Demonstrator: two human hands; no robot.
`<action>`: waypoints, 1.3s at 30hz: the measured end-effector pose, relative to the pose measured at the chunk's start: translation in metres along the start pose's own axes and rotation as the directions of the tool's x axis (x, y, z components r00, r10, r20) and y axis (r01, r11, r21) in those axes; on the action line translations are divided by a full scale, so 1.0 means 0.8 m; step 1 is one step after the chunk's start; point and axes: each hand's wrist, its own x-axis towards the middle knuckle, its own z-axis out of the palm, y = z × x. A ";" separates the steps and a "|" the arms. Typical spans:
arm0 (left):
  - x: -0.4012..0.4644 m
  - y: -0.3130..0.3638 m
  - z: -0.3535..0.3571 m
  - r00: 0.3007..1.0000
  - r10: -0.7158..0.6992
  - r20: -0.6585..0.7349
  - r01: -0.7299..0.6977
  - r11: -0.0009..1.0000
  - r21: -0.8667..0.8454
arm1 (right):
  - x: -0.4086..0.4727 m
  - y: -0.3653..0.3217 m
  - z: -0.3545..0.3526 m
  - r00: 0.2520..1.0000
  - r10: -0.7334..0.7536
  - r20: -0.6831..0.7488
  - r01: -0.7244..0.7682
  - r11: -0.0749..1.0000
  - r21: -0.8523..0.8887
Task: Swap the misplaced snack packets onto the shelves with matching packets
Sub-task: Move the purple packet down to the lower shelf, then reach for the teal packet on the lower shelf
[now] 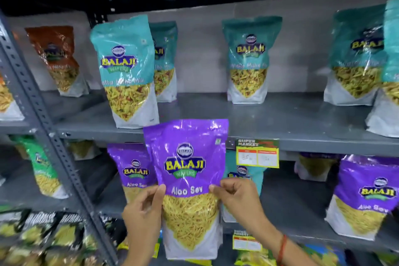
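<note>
I hold a purple Aloo Sev packet (189, 170) upright in front of the shelves. My left hand (143, 211) pinches its left edge and my right hand (239, 198) pinches its right edge. Behind it, on the lower shelf (302, 211), a teal packet (246, 176) stands between purple Aloo Sev packets, one to the left (132, 170) and one to the right (367, 196). The upper shelf (237, 119) carries teal Khatta Mitha Mix packets, including the nearest one (126, 71) and another further right (248, 60).
A brown packet (56, 58) stands at the upper shelf's far left. A grey slotted upright (43, 127) runs diagonally on the left. A green packet (43, 168) and dark packets (43, 233) sit beyond it. A yellow price tag (257, 153) hangs from the upper shelf's edge.
</note>
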 end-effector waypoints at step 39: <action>-0.049 -0.155 0.200 0.943 -0.127 0.307 0.035 0.957 0.288 | -0.005 0.193 -0.055 0.771 0.214 -0.600 -0.352 0.928 -0.122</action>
